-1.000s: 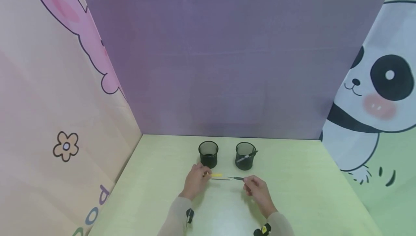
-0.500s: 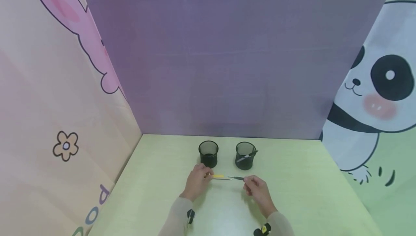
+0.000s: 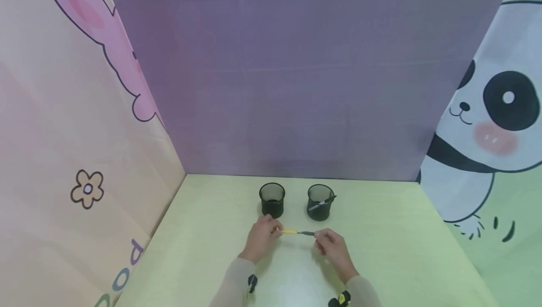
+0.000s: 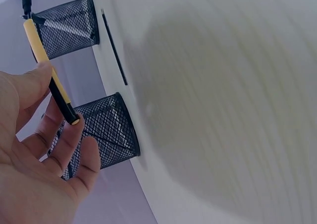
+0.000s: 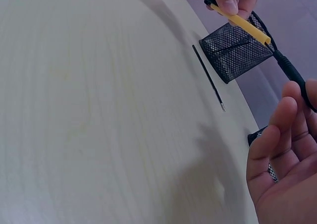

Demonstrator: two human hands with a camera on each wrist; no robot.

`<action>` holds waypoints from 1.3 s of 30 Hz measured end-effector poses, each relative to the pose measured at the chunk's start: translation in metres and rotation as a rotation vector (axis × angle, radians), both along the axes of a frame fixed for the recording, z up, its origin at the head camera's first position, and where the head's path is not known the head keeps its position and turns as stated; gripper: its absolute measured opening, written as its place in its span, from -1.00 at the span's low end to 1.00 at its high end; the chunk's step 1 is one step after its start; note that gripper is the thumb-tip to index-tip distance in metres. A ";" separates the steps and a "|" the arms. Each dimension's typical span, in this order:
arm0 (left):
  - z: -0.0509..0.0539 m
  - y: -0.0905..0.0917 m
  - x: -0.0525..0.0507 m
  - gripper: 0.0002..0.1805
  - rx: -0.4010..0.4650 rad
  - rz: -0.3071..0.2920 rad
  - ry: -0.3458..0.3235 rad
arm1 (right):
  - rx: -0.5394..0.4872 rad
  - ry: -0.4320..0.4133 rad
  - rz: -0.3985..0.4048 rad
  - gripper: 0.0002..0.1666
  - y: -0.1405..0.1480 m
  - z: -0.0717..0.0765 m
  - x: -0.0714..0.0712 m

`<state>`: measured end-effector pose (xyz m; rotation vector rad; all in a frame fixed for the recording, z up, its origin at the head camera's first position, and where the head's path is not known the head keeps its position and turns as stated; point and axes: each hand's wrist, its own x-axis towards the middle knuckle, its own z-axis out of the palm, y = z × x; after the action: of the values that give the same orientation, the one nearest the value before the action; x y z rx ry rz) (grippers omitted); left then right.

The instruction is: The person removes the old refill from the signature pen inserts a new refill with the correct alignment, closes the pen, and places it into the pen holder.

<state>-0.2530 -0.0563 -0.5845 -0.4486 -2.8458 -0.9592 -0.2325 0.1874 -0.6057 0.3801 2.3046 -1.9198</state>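
Observation:
My left hand (image 3: 261, 239) pinches a yellow barrel with a black end (image 4: 54, 78). Opposite it, my right hand (image 3: 334, 249) grips a black pen part (image 5: 292, 74) whose thin tip meets the open end of the yellow barrel (image 5: 247, 28). In the right wrist view, the tip stands at or just inside that opening; how deep is hidden. On the table below lies a thin dark refill (image 5: 209, 78), also seen in the left wrist view (image 4: 114, 48). Both hands are held in front of two black mesh cups.
The left mesh cup (image 3: 272, 207) stands just behind my left hand. In the right mesh cup (image 3: 318, 212) leans a pen with a white and dark body (image 3: 325, 203). A purple cloth wall (image 3: 296, 86) rises behind the pale table (image 3: 203, 222).
My left hand has moved right with the yellow barrel, closing the gap to the black part. My right hand has shifted slightly left.

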 end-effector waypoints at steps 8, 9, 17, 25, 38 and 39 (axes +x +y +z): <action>0.002 0.007 0.000 -0.92 -0.014 -0.010 0.005 | 0.007 0.012 0.006 -0.65 0.000 -0.003 -0.002; 0.003 0.008 0.000 -0.92 -0.022 -0.013 0.010 | 0.009 0.014 0.009 -0.64 0.000 -0.003 -0.001; 0.007 0.012 0.002 -0.93 -0.051 -0.009 0.026 | 0.008 0.017 0.020 -0.63 -0.002 -0.003 -0.001; 0.008 0.014 0.003 -0.93 -0.079 0.000 0.041 | 0.003 0.017 0.012 -0.64 -0.002 -0.003 -0.001; 0.006 0.015 0.004 -0.93 -0.114 -0.018 0.103 | -0.006 0.010 0.012 -0.66 -0.004 -0.006 -0.002; 0.006 0.015 0.005 -0.93 -0.115 -0.022 0.108 | -0.007 0.008 0.012 -0.66 -0.004 -0.006 -0.002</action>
<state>-0.2484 -0.0414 -0.5788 -0.5267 -2.8131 -0.7521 -0.2343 0.1830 -0.6119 0.3577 2.2992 -1.9276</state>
